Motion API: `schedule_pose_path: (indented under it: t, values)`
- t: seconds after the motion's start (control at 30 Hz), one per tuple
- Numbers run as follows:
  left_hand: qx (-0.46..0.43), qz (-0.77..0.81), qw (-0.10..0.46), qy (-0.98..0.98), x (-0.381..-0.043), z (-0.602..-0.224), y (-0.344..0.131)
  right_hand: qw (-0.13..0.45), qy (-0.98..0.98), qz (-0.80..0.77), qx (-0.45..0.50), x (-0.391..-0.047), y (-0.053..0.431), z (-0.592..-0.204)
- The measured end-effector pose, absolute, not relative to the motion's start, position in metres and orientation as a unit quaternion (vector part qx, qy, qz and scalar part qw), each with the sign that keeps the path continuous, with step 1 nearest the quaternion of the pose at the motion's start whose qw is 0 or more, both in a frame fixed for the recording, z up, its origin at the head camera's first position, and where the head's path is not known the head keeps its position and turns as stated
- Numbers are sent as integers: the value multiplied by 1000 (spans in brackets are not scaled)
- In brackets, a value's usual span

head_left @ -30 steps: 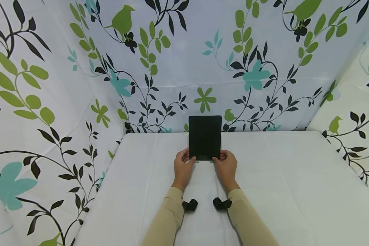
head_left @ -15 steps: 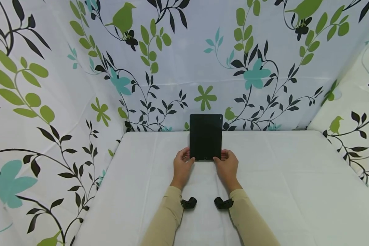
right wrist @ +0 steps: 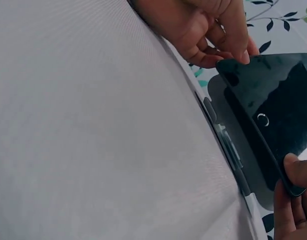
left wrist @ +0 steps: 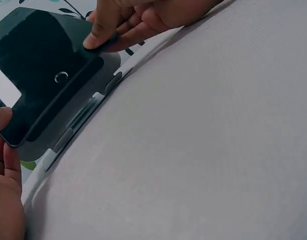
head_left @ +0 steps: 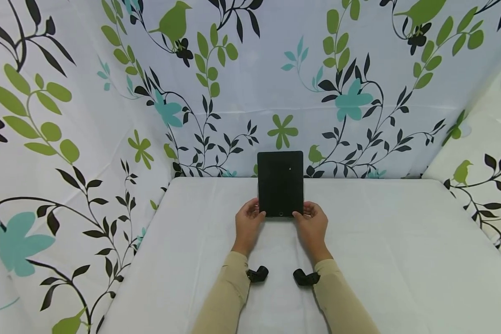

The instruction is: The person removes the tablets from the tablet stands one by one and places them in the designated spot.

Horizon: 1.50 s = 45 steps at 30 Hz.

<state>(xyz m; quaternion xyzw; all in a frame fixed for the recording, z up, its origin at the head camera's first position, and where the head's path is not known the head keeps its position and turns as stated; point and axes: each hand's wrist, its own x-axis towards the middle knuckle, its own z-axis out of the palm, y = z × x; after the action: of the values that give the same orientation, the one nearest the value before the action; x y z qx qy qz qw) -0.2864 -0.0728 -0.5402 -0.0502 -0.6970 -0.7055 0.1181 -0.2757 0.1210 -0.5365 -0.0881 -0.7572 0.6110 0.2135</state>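
A black tablet (head_left: 280, 181) with a round home button (left wrist: 61, 77) leans upright near the far table edge, screen towards me. My left hand (head_left: 248, 226) pinches its lower left corner, thumb on the front and fingers behind. At the lower right corner my right hand (head_left: 313, 231) grips in the same manner. Behind the tablet, both wrist views show a grey plate-like stand (left wrist: 112, 64) with small upturned tabs (right wrist: 209, 110) along its bottom. The tablet's lower edge stands apart from this plate, above the tabs. Most of the stand is hidden behind the tablet.
A white cloth covers the table (head_left: 380, 246). Patterned curtains (head_left: 250, 102) with leaves and birds hang behind and at both sides. Black wrist cameras (head_left: 257, 274) sit on both forearms.
The tablet has risen slightly in the head view, and its home button has come into sight. Both hands keep their hold, the right one shifting a little rightwards. The head view has moved slightly.
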Motion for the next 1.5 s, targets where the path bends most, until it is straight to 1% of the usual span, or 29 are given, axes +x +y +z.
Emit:
schedule_pose_path:
  t: [0.2,0.37,0.5,0.7,0.9,1.1,1.23,1.33,1.5]
  values:
    - [-56,-714,145,-683,-284,-526,-76,232,-718,654,-48,-276,115,-520]
    - [-58,-745,145,-648,-282,-510,-90,229,-700,676,-19,-277,102,-500]
    - [-57,-759,139,-634,-280,-493,-108,211,-700,682,2,-276,88,-483]
    - [-52,-757,155,-632,-278,-471,-137,185,-697,692,42,-278,65,-470]
    - [-16,-761,163,-628,-278,-459,-169,141,-725,673,27,-279,36,-460]
    - [18,-761,142,-633,-278,-460,-195,105,-736,669,1,-279,10,-466]
    - [53,-759,123,-638,-276,-467,-209,59,-745,664,-9,-277,0,-476]
    - [84,-747,88,-653,-276,-476,-215,40,-758,650,-19,-276,-3,-485]
    - [124,-723,32,-679,-277,-493,-221,31,-782,622,-26,-278,-4,-501]
